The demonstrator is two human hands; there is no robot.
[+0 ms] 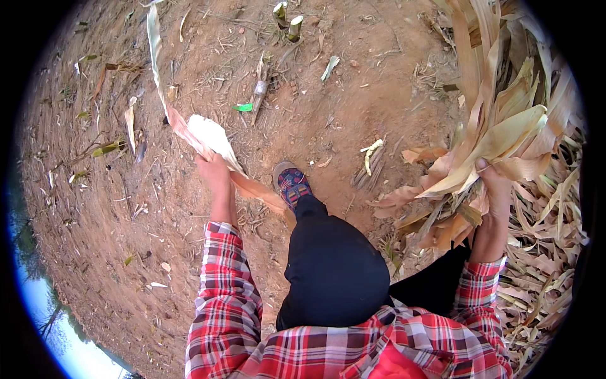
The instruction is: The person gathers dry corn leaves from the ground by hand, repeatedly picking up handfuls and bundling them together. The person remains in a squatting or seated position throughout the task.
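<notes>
My left hand [215, 175] is closed around a long dry corn leaf [175, 118], whose pale end trails up and left while its brown end hangs down towards my shoe. A broad whitish piece of husk or leaf [208, 135] shows beside that hand. On the right, my right hand [494, 182] grips a thick bundle of dry corn leaves and stalks [473, 137]. A pale, husk-wrapped ear of corn, or an empty husk [513, 128], lies along the bundle near my thumb. The leaves hide most of my right fingers.
A heap of dry corn stalks and leaves [544, 265] lies at the right. Two cut stalk stubs [294, 28] stick up from the bare soil [360, 109] ahead. Near my patterned shoe [292, 184] are a bit of cob or root [371, 156] and a green scrap [244, 107].
</notes>
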